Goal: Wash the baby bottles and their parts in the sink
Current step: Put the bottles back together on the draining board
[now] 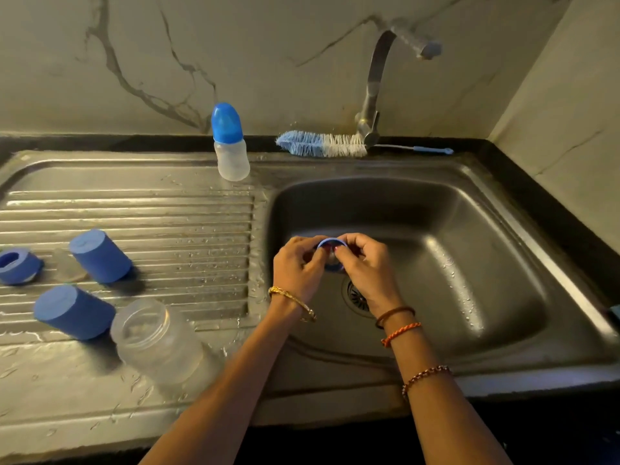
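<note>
Blue plastic, a screw ring (330,245) with what looks like a clear teat seated in it, sits between both hands over the sink (469,209), just above the drain (357,295). Judging by the grip, the step in hand is rubbing or freeing the teat from the ring. To do it well, turn the ring slowly while the thumbs work the inner rim, and keep it low over the basin so that it cannot bounce out if it slips.

Left hand (297,266) curls round the ring's 9 o'clock side, fingers bent and pinching its edge. Right hand (364,263) pinches the 3 o'clock side, fingertips tucked into the opening. Neither hand is spread.

At 12 o'clock the tap (375,82) shows no water running; the bottle brush (322,144) lies below it. At 9 o'clock, on the wet draining board (134,209), lie two blue caps (100,256), another ring (16,265) and an open bottle (154,337); a capped bottle (231,142) stands at 11 o'clock.
</note>
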The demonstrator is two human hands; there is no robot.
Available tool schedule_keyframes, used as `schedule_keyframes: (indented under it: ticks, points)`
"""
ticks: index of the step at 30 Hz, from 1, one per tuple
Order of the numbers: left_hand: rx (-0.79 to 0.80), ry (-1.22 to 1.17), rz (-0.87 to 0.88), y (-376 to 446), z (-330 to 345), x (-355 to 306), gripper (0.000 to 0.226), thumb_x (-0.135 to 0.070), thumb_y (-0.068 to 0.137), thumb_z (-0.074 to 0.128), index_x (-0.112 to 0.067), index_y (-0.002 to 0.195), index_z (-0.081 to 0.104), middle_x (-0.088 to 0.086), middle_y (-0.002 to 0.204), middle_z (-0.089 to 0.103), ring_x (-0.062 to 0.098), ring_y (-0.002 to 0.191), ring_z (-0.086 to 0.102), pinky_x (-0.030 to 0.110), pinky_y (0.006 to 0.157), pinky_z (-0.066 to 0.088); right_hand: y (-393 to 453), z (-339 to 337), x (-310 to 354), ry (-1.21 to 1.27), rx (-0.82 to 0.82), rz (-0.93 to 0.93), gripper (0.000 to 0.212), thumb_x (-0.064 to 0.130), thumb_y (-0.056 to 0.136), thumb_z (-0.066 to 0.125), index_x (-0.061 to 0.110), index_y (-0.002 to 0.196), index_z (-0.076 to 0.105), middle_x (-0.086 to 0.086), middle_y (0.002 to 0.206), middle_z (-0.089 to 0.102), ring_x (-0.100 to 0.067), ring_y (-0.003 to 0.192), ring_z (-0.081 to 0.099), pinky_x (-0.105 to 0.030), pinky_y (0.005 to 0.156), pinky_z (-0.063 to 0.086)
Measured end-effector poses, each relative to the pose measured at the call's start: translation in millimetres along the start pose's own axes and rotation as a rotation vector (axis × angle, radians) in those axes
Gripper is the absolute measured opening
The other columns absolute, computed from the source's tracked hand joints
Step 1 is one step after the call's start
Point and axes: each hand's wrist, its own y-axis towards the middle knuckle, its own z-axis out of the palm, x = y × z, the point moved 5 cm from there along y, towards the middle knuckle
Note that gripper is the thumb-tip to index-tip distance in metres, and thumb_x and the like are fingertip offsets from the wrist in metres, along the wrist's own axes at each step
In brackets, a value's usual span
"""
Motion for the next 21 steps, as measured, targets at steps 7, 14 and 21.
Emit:
schedule_keyframes:
  ticks: [7,14,21]
  points:
    - [0.004,-0.082,-0.037,2.8,-10.1,4.8,0.022,0.001,0.083,0.06,-0.006,0.1,0.072,0.002,0.087,0.061,0.027,0.093,0.062,0.041,0.085,0.051,-3.2,5.5,6.3,0.044,0.003,-0.074,0.006,0.008,0.085,0.061,0.014,0.086,0.064,-0.004,0.084,0.066,-0.019,0.081,0.065,-0.029,0.07,0.055]
    - [-0.024,-0.088,-0.022,-8.8,-6.5,0.2,0.018,-0.009,0.087,0.059,-0.008,0.099,0.073,0.003,0.083,0.059,0.028,0.084,0.063,0.048,0.078,0.052,-9.9,1.0,7.6,0.012,-0.087,-0.093,0.008,0.004,0.084,0.06,0.009,0.085,0.065,-0.005,0.082,0.066,-0.021,0.079,0.065,-0.03,0.07,0.056]
    - [-0.1,-0.02,-0.058,-10.3,-7.7,3.9,0.017,-0.007,0.084,0.06,-0.008,0.094,0.074,0.011,0.083,0.071,0.025,0.078,0.066,0.036,0.073,0.054,-11.7,4.2,9.8,0.033,0.013,-0.077,0.007,0.007,0.084,0.062,0.013,0.087,0.067,0.002,0.08,0.065,-0.01,0.076,0.063,-0.021,0.067,0.055]
